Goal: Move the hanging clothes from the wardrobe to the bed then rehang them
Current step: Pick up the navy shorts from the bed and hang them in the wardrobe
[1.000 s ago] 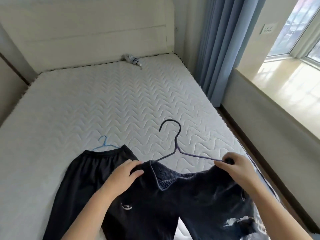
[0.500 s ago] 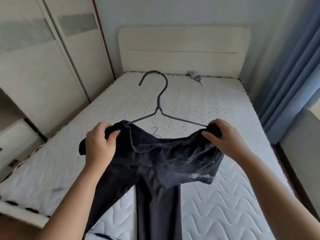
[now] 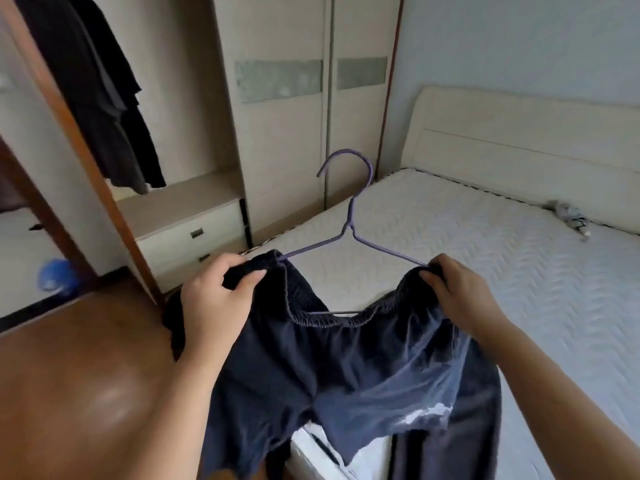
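Both left hand (image 3: 221, 292) and right hand (image 3: 457, 292) pinching dark trousers (image 3: 346, 368) onto purple hanger (image 3: 349, 230): risk of waistband slipping off hanger ends if grip loosens.

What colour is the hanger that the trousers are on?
Purple. The hanger shows it best in the head view, its hook standing clear above the dark trousers.

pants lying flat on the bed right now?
No, both hands hold the dark pants up by the waistband on the purple hanger.

A blue ball (image 3: 57, 276) (blurred) lies on the brown floor (image 3: 79, 382).
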Demonstrator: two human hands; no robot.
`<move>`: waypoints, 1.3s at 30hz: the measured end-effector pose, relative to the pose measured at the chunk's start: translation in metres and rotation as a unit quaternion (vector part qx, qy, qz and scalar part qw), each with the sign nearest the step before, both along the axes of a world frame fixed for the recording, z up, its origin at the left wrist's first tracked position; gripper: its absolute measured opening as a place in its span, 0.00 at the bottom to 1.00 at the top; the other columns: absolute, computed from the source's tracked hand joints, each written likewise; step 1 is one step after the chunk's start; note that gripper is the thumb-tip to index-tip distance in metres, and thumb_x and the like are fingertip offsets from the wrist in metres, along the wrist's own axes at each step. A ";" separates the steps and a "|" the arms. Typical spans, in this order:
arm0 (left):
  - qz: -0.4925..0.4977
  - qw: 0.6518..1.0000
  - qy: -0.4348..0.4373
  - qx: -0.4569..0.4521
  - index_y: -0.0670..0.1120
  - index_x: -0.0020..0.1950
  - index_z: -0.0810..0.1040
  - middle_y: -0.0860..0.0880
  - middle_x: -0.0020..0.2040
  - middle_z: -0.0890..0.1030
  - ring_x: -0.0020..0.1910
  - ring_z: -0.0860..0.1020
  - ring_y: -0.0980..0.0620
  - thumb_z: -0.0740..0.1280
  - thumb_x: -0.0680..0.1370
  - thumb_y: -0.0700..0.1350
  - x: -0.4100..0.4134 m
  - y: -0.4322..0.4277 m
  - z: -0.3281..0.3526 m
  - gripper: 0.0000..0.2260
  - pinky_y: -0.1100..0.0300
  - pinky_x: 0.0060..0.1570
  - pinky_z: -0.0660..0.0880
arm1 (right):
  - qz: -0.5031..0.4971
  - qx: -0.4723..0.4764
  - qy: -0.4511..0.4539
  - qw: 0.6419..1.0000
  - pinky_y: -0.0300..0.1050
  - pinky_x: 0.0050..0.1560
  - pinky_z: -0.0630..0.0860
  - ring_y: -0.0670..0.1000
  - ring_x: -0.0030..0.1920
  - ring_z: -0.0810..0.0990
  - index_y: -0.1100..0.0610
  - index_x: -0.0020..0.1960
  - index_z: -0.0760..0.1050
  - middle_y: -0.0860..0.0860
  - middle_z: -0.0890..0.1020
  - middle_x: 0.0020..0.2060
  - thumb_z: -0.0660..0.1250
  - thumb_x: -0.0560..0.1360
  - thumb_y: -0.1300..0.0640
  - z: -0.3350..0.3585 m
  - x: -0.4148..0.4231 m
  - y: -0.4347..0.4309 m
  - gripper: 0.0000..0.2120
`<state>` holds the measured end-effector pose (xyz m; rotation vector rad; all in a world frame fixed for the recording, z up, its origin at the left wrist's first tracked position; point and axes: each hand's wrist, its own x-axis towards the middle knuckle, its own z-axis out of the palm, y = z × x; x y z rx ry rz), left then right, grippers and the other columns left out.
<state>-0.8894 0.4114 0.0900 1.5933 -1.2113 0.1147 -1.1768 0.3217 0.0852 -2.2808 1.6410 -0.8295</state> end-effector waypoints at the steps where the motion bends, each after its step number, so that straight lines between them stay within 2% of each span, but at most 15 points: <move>1: 0.014 1.000 0.007 0.000 0.39 0.43 0.81 0.46 0.40 0.82 0.40 0.76 0.51 0.74 0.68 0.40 0.027 0.008 -0.003 0.07 0.62 0.43 0.69 | 0.018 0.015 -0.008 1.000 0.44 0.40 0.63 0.59 0.46 0.77 0.64 0.50 0.72 0.58 0.78 0.44 0.60 0.77 0.55 -0.001 0.030 -0.002 0.11; 3: 0.027 1.000 -0.014 -0.002 0.39 0.42 0.81 0.45 0.39 0.82 0.40 0.77 0.52 0.74 0.68 0.41 0.086 0.026 -0.011 0.07 0.62 0.44 0.70 | 0.043 0.048 -0.048 0.997 0.43 0.37 0.65 0.57 0.43 0.76 0.63 0.47 0.73 0.56 0.77 0.39 0.61 0.77 0.56 -0.005 0.092 -0.005 0.10; 5: 0.039 0.998 -0.039 -0.008 0.39 0.41 0.80 0.46 0.38 0.80 0.40 0.75 0.55 0.71 0.69 0.45 0.148 0.045 -0.022 0.10 0.64 0.44 0.69 | 0.061 0.072 -0.088 0.992 0.33 0.33 0.66 0.55 0.39 0.74 0.62 0.42 0.73 0.55 0.77 0.35 0.62 0.76 0.56 -0.016 0.162 -0.009 0.09; 7: 0.062 0.998 -0.031 -0.010 0.38 0.41 0.79 0.47 0.40 0.79 0.42 0.74 0.56 0.70 0.70 0.47 0.208 0.065 -0.033 0.11 0.67 0.46 0.69 | 0.082 0.090 -0.107 0.987 0.30 0.33 0.67 0.53 0.37 0.74 0.58 0.38 0.71 0.51 0.76 0.32 0.63 0.75 0.56 -0.029 0.232 -0.013 0.09; 11: 0.076 0.995 -0.021 0.057 0.39 0.44 0.78 0.49 0.43 0.78 0.44 0.73 0.57 0.72 0.71 0.45 0.310 0.097 -0.054 0.10 0.78 0.49 0.65 | 0.116 0.126 -0.135 0.976 0.34 0.34 0.66 0.54 0.37 0.74 0.61 0.40 0.72 0.50 0.75 0.30 0.64 0.75 0.56 -0.054 0.349 -0.012 0.09; 14: 0.053 0.995 -0.005 0.087 0.48 0.46 0.77 0.64 0.46 0.75 0.48 0.73 0.67 0.64 0.73 0.51 0.368 0.102 -0.059 0.09 0.80 0.49 0.64 | 0.123 0.115 -0.133 0.977 0.43 0.35 0.67 0.53 0.37 0.74 0.56 0.38 0.72 0.48 0.76 0.30 0.65 0.74 0.55 -0.059 0.406 -0.020 0.08; 16: 0.046 0.994 -0.009 0.103 0.48 0.47 0.77 0.66 0.46 0.75 0.50 0.72 0.71 0.59 0.74 0.51 0.401 0.094 -0.062 0.11 0.81 0.51 0.63 | 0.125 0.105 -0.121 0.979 0.41 0.34 0.67 0.51 0.37 0.74 0.52 0.38 0.72 0.45 0.76 0.31 0.65 0.74 0.55 -0.057 0.434 -0.033 0.07; 19: 0.064 0.987 -0.040 0.141 0.46 0.51 0.79 0.58 0.48 0.77 0.50 0.73 0.64 0.56 0.75 0.54 0.448 0.061 -0.071 0.17 0.76 0.53 0.66 | 0.130 0.107 -0.108 0.980 0.34 0.35 0.66 0.51 0.37 0.73 0.55 0.40 0.73 0.47 0.76 0.32 0.65 0.74 0.56 -0.053 0.473 -0.061 0.05; 22: 0.077 0.972 -0.039 0.220 0.51 0.56 0.78 0.55 0.52 0.79 0.52 0.76 0.56 0.59 0.76 0.55 0.496 0.007 -0.084 0.15 0.63 0.53 0.69 | 0.135 0.101 -0.100 0.981 0.38 0.35 0.67 0.54 0.38 0.74 0.57 0.40 0.74 0.51 0.78 0.33 0.67 0.73 0.57 -0.055 0.516 -0.105 0.05; 24: 0.068 0.961 -0.032 0.266 0.49 0.59 0.77 0.53 0.55 0.79 0.54 0.76 0.53 0.62 0.77 0.50 0.527 -0.032 -0.095 0.12 0.63 0.54 0.68 | 0.138 0.081 -0.100 0.982 0.44 0.37 0.67 0.57 0.38 0.75 0.61 0.41 0.75 0.57 0.79 0.34 0.68 0.72 0.58 -0.061 0.549 -0.141 0.06; 27: 0.074 0.955 -0.021 0.288 0.44 0.59 0.77 0.49 0.56 0.79 0.56 0.76 0.50 0.64 0.77 0.47 0.568 -0.083 -0.098 0.13 0.65 0.53 0.65 | 0.147 0.078 -0.092 0.982 0.43 0.38 0.64 0.57 0.38 0.75 0.64 0.42 0.76 0.58 0.78 0.34 0.68 0.72 0.58 -0.066 0.599 -0.197 0.08; 29: 0.082 0.949 -0.007 0.303 0.42 0.60 0.76 0.48 0.57 0.78 0.57 0.75 0.49 0.63 0.77 0.46 0.595 -0.113 -0.096 0.14 0.66 0.53 0.64 | 0.153 0.079 -0.075 0.982 0.46 0.39 0.68 0.58 0.38 0.76 0.62 0.43 0.76 0.57 0.79 0.34 0.68 0.72 0.56 -0.069 0.629 -0.227 0.08; 31: 0.097 0.946 -0.004 0.309 0.42 0.58 0.75 0.48 0.54 0.79 0.54 0.76 0.49 0.63 0.77 0.47 0.618 -0.140 -0.094 0.13 0.65 0.50 0.64 | 0.156 0.084 -0.062 0.982 0.50 0.40 0.73 0.59 0.39 0.78 0.62 0.44 0.76 0.58 0.80 0.35 0.68 0.72 0.55 -0.071 0.655 -0.254 0.09; 35: 0.147 0.945 -0.009 0.292 0.42 0.53 0.77 0.46 0.44 0.80 0.44 0.78 0.46 0.64 0.76 0.46 0.668 -0.185 -0.098 0.10 0.60 0.44 0.68 | 0.170 0.115 -0.045 0.978 0.46 0.39 0.69 0.58 0.40 0.77 0.59 0.43 0.74 0.53 0.77 0.33 0.67 0.73 0.55 -0.077 0.711 -0.299 0.07; 39: 0.157 0.935 0.040 0.315 0.41 0.56 0.76 0.43 0.48 0.81 0.48 0.78 0.44 0.64 0.76 0.45 0.724 -0.241 -0.111 0.11 0.56 0.49 0.69 | 0.174 0.140 -0.012 0.975 0.47 0.40 0.70 0.57 0.39 0.77 0.54 0.39 0.69 0.50 0.75 0.31 0.65 0.74 0.54 -0.099 0.765 -0.340 0.08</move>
